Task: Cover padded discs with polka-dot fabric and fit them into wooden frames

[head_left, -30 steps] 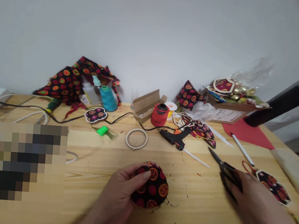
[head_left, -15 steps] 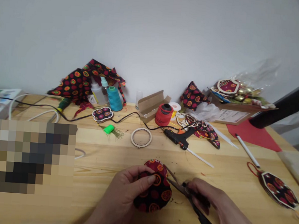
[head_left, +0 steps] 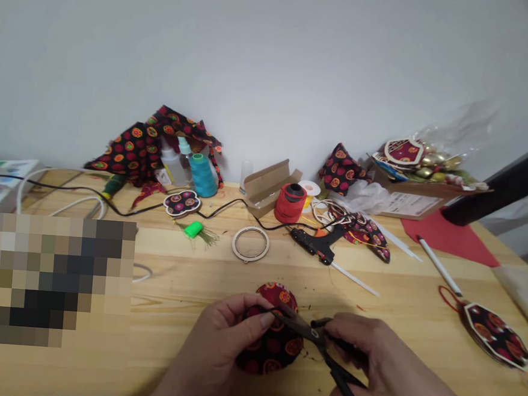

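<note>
Between the thumb and fingers of my left hand (head_left: 231, 334) is a round piece of dark patterned fabric (head_left: 275, 352) with red and orange circles, held low over the front of the table. My right hand (head_left: 365, 356) grips a pair of black-handled scissors (head_left: 314, 333). Their blades lie across the upper part of the fabric, with the tips close to my left thumb. Whether the blades are fully closed I cannot tell. Small dark scraps lie on the wood just right of the fabric.
Behind my hands are a wooden ring (head_left: 250, 244), a black glue gun (head_left: 317, 244) with a white stick, and a green tassel (head_left: 193, 229). Thread spools (head_left: 289, 203), a small cardboard box (head_left: 269, 189) and a fuller box (head_left: 408, 202) line the wall. An octagonal fabric ornament (head_left: 498, 335) lies right.
The scissors have moved left over the fabric and their blades have come closer together. My right hand has shifted slightly with them; my left hand and the fabric stay nearly still.
</note>
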`<state>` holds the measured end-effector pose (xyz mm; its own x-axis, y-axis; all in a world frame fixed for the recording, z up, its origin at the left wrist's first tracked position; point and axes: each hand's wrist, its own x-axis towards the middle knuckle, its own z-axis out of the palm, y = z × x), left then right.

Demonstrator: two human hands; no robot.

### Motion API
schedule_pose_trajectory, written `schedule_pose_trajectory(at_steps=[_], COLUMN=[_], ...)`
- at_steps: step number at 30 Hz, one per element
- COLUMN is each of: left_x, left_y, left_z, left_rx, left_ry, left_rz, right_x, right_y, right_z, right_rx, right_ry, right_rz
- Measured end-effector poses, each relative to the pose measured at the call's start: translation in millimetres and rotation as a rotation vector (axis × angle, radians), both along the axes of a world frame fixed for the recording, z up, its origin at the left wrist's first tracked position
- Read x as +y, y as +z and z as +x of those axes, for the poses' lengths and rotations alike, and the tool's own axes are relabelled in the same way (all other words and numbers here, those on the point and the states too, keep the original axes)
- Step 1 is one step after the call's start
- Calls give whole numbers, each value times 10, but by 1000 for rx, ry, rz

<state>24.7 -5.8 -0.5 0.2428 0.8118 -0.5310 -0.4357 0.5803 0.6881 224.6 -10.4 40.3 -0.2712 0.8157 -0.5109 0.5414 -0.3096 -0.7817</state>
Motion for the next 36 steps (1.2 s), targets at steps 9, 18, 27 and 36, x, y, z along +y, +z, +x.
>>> schedule_pose_trajectory(at_steps=[9, 18, 27, 36], left_x=[-13, -19, -1, -1], left_y=[-38, -51, -73, -48], left_z=[-18, -16, -20, -16], left_rx=[-22, -27, 5, 47], left_ry=[-5, -14, -14, -28], left_rz=[10, 16, 12, -18], right_x=[12, 16, 15, 51], right_y=[-10, 7, -71, -28], right_z=[-1, 28, 74, 98], right_rx=[57, 78, 96, 45], right_ry=[-6, 25, 60, 117], right_rz=[-172, -193, -197, -151])
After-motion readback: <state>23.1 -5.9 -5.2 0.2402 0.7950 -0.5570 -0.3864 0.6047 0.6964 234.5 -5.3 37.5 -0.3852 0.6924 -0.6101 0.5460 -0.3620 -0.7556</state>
